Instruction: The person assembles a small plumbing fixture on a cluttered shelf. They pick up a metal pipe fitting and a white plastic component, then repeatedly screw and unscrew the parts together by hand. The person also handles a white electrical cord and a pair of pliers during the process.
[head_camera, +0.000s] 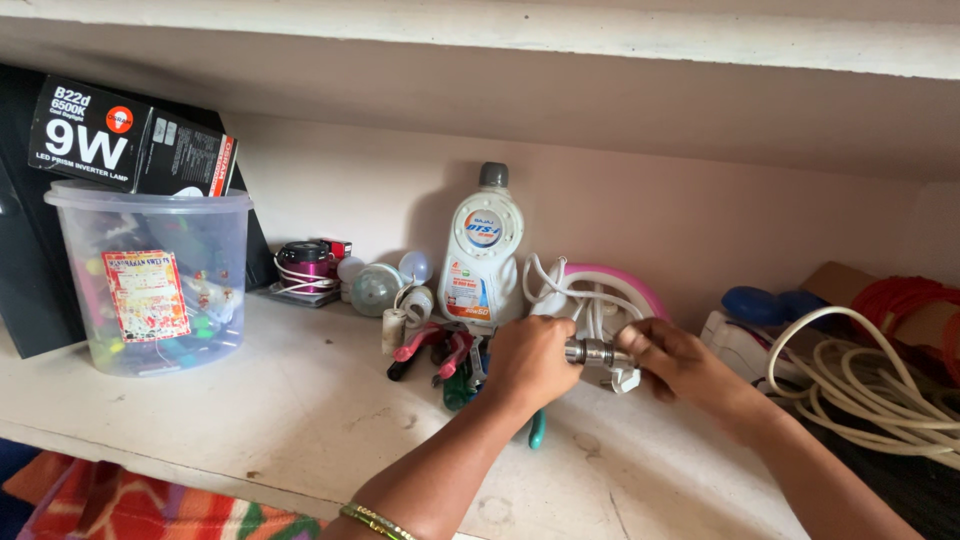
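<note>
My left hand and my right hand meet over a white shelf, both gripping a small silver metal fitting held level between them. A white plug piece hangs just below the fitting by my right fingers. Behind the hands lies a white cable bundle against a pink curved object. Under my left hand sit pliers with red and green handles.
A clear plastic tub of small items stands at left with a black bulb box on top. A white oil bottle stands at the back wall. Coiled cream cable and red wire lie at right.
</note>
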